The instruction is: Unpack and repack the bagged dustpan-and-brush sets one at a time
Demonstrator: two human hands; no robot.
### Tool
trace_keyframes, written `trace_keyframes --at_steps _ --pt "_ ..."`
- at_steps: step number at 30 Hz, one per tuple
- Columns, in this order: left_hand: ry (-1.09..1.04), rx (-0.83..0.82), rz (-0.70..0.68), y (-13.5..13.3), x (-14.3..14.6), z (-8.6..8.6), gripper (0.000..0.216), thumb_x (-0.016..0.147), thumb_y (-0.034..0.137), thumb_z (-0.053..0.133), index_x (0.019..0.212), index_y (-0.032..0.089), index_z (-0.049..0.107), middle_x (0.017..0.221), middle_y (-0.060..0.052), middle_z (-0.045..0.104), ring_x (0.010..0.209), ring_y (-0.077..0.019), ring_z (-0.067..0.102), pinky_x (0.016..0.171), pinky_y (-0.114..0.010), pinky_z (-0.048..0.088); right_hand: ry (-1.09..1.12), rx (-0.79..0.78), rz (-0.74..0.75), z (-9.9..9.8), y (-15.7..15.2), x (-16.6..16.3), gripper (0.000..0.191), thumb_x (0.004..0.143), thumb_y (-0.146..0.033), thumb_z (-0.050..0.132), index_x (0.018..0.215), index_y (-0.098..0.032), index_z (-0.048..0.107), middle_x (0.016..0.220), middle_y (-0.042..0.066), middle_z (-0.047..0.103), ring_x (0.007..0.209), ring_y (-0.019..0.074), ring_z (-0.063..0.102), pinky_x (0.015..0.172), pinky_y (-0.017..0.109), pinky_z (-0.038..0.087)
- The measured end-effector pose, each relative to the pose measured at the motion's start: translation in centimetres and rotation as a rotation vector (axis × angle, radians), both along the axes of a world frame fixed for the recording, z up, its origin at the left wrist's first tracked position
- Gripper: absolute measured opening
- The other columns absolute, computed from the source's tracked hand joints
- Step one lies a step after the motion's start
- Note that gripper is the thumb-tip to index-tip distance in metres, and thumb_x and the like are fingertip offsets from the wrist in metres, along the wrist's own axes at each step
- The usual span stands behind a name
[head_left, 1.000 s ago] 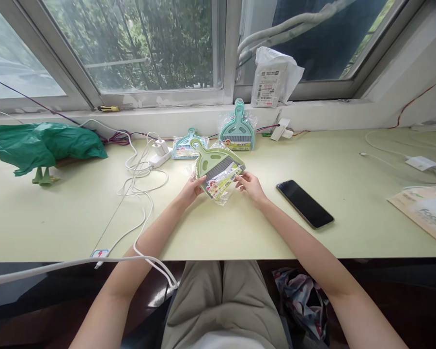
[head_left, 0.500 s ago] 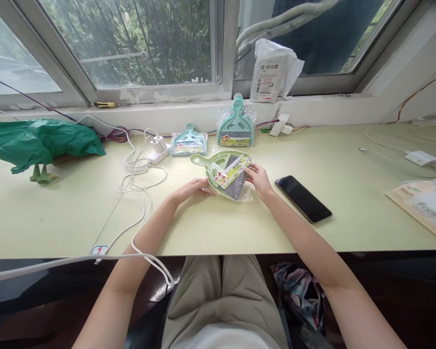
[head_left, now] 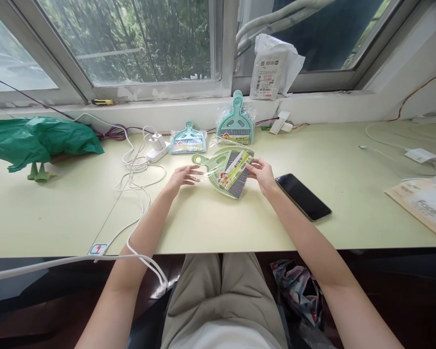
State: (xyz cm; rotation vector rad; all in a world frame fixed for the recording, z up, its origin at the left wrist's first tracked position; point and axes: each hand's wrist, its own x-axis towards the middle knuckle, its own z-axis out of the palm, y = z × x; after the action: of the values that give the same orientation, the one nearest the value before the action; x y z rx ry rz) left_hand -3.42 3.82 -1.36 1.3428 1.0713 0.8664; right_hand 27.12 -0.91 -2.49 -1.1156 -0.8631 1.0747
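Note:
A green dustpan and brush set (head_left: 228, 169), with grey bristles and a printed label, is tilted just above or on the desk in front of me; I cannot tell which. Clear plastic wrap shows around it. My right hand (head_left: 261, 173) pinches its right edge beside the label. To the left of the dustpan, close by its handle, my left hand (head_left: 184, 176) has its fingers apart, near the loose wrap. Behind stand a small wrapped blue dustpan set (head_left: 189, 139) and a stack of teal dustpan sets (head_left: 236, 123).
A black phone (head_left: 303, 196) lies right of my right hand. White cables (head_left: 140, 167) and a charger (head_left: 157, 142) spread over the left side. A green plastic bag (head_left: 39, 140) sits far left, a tissue pack (head_left: 425, 203) far right. The desk's front edge runs above my lap.
My left hand has come off the dustpan's lower left edge and shifted left and slightly away from me, fingers spreading. The right hand still holds the set, which has turned slightly.

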Motion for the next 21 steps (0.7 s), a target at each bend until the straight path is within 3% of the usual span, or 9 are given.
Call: trace_keyframes --at_steps 4,6,10,14,19,21 --pt "0.045 0.18 0.251 0.5 -0.9 0.7 0.058 0.084 0.061 0.049 0.115 0.015 0.066 0.111 -0.015 0.071 0.08 -0.0195 0.069 0.065 -0.027 0.051 0.002 0.008 -0.049 0.1 0.3 1.2 0.051 0.049 -0.042 0.089 0.087 -0.019 0.064 0.075 0.0 0.071 0.062 0.013 0.065 0.056 0.027 0.055" --pt "0.084 0.282 0.302 0.5 -0.9 0.9 0.062 0.084 0.064 0.047 0.118 0.015 0.065 0.111 -0.014 0.071 0.086 -0.0206 0.068 0.068 -0.028 0.05 -0.006 0.016 -0.029 0.2 0.2 1.2 0.051 0.049 -0.043 0.088 0.088 -0.019 0.064 0.076 0.001 0.072 0.063 0.0132 0.064 0.057 0.027 0.055" --pt "0.195 0.414 0.182 -0.2 0.0 1.2 0.059 0.082 0.064 0.052 0.112 0.017 0.07 0.112 -0.011 0.071 0.103 -0.0231 0.064 0.081 -0.03 0.049 -0.046 0.012 0.085 0.5 -0.5 -0.1 0.054 0.049 -0.045 0.088 0.091 -0.019 0.066 0.079 0.002 0.073 0.067 0.0142 0.066 0.058 0.027 0.055" --pt "0.239 0.433 0.011 -1.0 0.7 1.1 0.051 0.081 0.06 0.058 0.104 0.018 0.074 0.103 -0.009 0.074 0.098 -0.0223 0.065 0.083 -0.03 0.048 -0.1 -0.009 0.171 0.6 -1.1 -1.4 0.052 0.051 -0.046 0.087 0.092 -0.019 0.068 0.08 0.003 0.074 0.069 0.0151 0.067 0.059 0.027 0.055" --pt "0.257 0.376 0.065 -0.9 0.6 0.7 0.041 0.074 0.054 0.068 0.083 0.015 0.076 0.086 -0.01 0.074 0.078 -0.0194 0.065 0.069 -0.029 0.047 -0.104 -0.021 0.207 0.4 -1.1 -1.5 0.05 0.054 -0.045 0.086 0.092 -0.019 0.068 0.082 0.004 0.074 0.071 0.016 0.067 0.061 0.028 0.056" --pt "0.201 0.361 0.068 -0.8 0.4 0.8 0.042 0.076 0.054 0.066 0.086 0.014 0.075 0.09 -0.012 0.074 0.083 -0.0203 0.066 0.07 -0.029 0.048 -0.101 -0.023 0.196 0.4 -1.0 -1.3 0.049 0.054 -0.044 0.086 0.092 -0.018 0.068 0.081 0.004 0.074 0.07 0.0159 0.067 0.062 0.028 0.056"
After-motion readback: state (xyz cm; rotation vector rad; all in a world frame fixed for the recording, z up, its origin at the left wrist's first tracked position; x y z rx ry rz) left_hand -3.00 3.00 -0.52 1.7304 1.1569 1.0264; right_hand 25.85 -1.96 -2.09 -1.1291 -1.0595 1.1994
